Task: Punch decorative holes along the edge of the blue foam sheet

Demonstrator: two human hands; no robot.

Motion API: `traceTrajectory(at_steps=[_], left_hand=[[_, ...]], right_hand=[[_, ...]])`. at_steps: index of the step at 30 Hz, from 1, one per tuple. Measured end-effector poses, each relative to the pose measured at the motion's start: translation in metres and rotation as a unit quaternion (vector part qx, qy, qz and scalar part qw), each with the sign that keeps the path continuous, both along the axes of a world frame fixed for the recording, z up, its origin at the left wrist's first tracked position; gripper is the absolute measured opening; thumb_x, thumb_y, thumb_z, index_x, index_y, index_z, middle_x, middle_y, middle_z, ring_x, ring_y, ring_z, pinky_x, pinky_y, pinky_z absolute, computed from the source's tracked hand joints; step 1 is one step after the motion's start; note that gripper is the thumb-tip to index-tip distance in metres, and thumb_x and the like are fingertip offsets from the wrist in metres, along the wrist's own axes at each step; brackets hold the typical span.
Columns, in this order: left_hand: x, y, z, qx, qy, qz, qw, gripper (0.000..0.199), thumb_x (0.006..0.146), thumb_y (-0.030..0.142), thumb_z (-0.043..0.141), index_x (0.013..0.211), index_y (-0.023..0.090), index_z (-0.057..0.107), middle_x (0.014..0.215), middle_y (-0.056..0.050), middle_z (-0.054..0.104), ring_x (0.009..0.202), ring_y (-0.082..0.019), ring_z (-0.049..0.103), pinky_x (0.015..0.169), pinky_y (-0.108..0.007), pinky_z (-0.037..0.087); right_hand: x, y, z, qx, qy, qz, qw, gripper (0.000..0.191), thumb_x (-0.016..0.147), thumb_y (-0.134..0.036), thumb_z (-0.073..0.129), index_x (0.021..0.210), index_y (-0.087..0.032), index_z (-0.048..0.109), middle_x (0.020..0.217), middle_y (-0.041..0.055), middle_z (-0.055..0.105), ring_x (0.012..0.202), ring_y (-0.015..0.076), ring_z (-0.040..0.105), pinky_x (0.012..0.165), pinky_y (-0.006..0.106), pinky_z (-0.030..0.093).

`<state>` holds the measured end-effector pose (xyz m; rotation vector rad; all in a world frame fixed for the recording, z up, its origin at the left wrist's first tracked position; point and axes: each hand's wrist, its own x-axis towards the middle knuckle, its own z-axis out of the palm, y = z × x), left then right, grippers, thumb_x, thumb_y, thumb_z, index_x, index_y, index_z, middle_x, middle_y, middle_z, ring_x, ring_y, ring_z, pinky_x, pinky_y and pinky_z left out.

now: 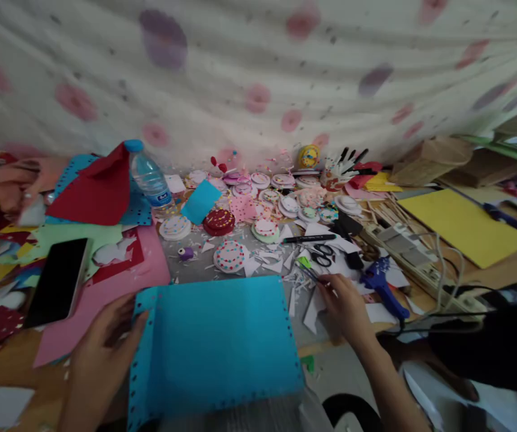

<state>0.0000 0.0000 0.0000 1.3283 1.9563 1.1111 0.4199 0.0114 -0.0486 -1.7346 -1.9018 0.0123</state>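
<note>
- Because the blue sheet [222,342] is broad and thin, it should handle as a light thing, more floppy than stiff; its left side already bends near the hold.
- Its face looks matt, so I would expect little slipping, though a hard pinch could crease or dent it.
- Dark spots run along its side and lower borders; whether they are holes or printed marks I cannot tell. If holes, those borders would be the weaker places to pull.
- A good hold would be a flat one at a side edge, thumb above and fingers below, with a second hold at the opposite edge to stop it sagging.
- The left hand [105,342] is clamped on the sheet's left edge near its upper corner, thumb on the near face and fingers behind, so nearly all of the sheet extends to the right of that grip.
- The sheet lies in front of the person, its top over the grey work surface [190,267] and its lower part reaching past the table's near edge.
- The right hand [341,297] is off the sheet, beyond its right edge; its fingertips appear pinched together on a slim dark tool [308,272], perhaps tweezers, beside a green scrap [304,261] and scissors [322,257].
</note>
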Motion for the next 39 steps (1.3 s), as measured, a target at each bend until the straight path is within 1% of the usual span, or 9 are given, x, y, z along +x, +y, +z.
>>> traceTrajectory(at_steps=[6, 10, 14, 17, 20, 24, 30, 33, 39], left_hand=[[-0.006, 0.004, 0.027, 0.039, -0.086, 0.054, 0.994, 0.033, 0.058, 0.046, 0.079, 0.085, 0.031, 0.068, 0.088, 0.001, 0.072, 0.086, -0.026, 0.068, 0.083, -0.04, 0.059], [-0.002, 0.006, 0.044, 0.095, -0.084, 0.015, 0.992, 0.029, 0.058, 0.038, 0.082, 0.083, 0.028, 0.071, 0.082, 0.003, 0.073, 0.077, -0.02, 0.068, 0.073, -0.029, 0.06], [0.006, 0.006, 0.068, 0.117, -0.07, -0.056, 0.989, 0.024, 0.064, 0.038, 0.08, 0.085, 0.026, 0.073, 0.083, 0.001, 0.074, 0.076, -0.02, 0.069, 0.069, -0.028, 0.06], [0.003, 0.005, 0.077, 0.075, -0.108, -0.156, 0.979, 0.029, 0.08, 0.047, 0.066, 0.095, 0.024, 0.074, 0.1, -0.005, 0.074, 0.094, -0.025, 0.068, 0.081, -0.033, 0.058], [-0.001, 0.004, 0.07, 0.002, -0.16, -0.195, 0.968, 0.039, 0.087, 0.052, 0.054, 0.106, 0.022, 0.072, 0.112, -0.007, 0.071, 0.109, -0.027, 0.062, 0.093, -0.036, 0.051], [0.01, 0.003, 0.044, -0.084, -0.253, -0.196, 0.944, 0.035, 0.084, 0.05, 0.061, 0.094, 0.019, 0.073, 0.091, -0.007, 0.073, 0.087, -0.024, 0.067, 0.078, -0.033, 0.054], [0.032, 0.003, 0.03, -0.03, -0.223, -0.128, 0.966, 0.026, 0.071, 0.04, 0.076, 0.082, 0.017, 0.069, 0.072, 0.0, 0.067, 0.066, -0.014, 0.06, 0.059, -0.02, 0.049], [0.032, -0.002, 0.036, -0.008, -0.16, -0.11, 0.981, 0.027, 0.067, 0.04, 0.078, 0.083, 0.019, 0.071, 0.076, -0.001, 0.07, 0.069, -0.016, 0.063, 0.061, -0.021, 0.052], [0.048, -0.02, 0.041, 0.056, -0.057, -0.156, 0.985, 0.012, 0.071, 0.031, 0.074, 0.08, 0.022, 0.072, 0.075, 0.001, 0.072, 0.065, -0.015, 0.066, 0.059, -0.018, 0.053]], right_hand=[[-0.045, -0.005, 0.023, 0.056, 0.131, 0.061, 0.988, 0.018, 0.093, -0.02, 0.046, 0.106, -0.021, 0.058, 0.104, 0.0097, 0.061, 0.102, 0.0231, 0.057, 0.088, 0.04, 0.047], [-0.09, 0.005, 0.057, -0.04, 0.229, 0.188, 0.954, 0.025, 0.091, -0.031, 0.053, 0.114, -0.022, 0.057, 0.115, 0.0099, 0.061, 0.112, 0.0227, 0.055, 0.097, 0.04, 0.043], [-0.118, 0.019, 0.081, -0.241, 0.262, 0.342, 0.87, 0.025, 0.085, -0.043, 0.062, 0.092, -0.02, 0.065, 0.086, 0.0023, 0.065, 0.082, 0.0166, 0.061, 0.075, 0.027, 0.05], [-0.119, 0.018, 0.081, -0.27, 0.306, 0.334, 0.85, 0.035, 0.088, -0.044, 0.056, 0.068, -0.017, 0.063, 0.062, -0.001, 0.056, 0.062, 0.0125, 0.053, 0.058, 0.023, 0.044], [-0.107, 0.006, 0.068, -0.258, 0.398, 0.243, 0.846, 0.036, 0.083, -0.049, 0.061, 0.069, -0.016, 0.065, 0.065, 0.0011, 0.06, 0.062, 0.0137, 0.054, 0.055, 0.023, 0.044], [-0.094, -0.018, 0.046, -0.293, 0.452, 0.174, 0.824, 0.032, 0.081, -0.051, 0.063, 0.078, -0.019, 0.068, 0.075, 0.0031, 0.065, 0.067, 0.0176, 0.06, 0.057, 0.026, 0.049], [-0.075, -0.028, 0.039, -0.271, 0.501, 0.245, 0.785, 0.052, 0.079, -0.05, 0.067, 0.126, -0.031, 0.052, 0.121, 0.0089, 0.062, 0.115, 0.0271, 0.058, 0.096, 0.042, 0.048], [-0.063, -0.014, 0.057, -0.215, 0.509, 0.26, 0.792, 0.063, 0.079, -0.062, 0.06, 0.131, -0.03, 0.047, 0.128, 0.0112, 0.058, 0.121, 0.0285, 0.055, 0.097, 0.043, 0.047], [-0.072, 0.024, 0.132, -0.202, 0.269, 0.287, 0.897, 0.037, 0.088, -0.044, 0.058, 0.121, -0.026, 0.055, 0.123, 0.0082, 0.062, 0.117, 0.0226, 0.057, 0.099, 0.036, 0.045]])
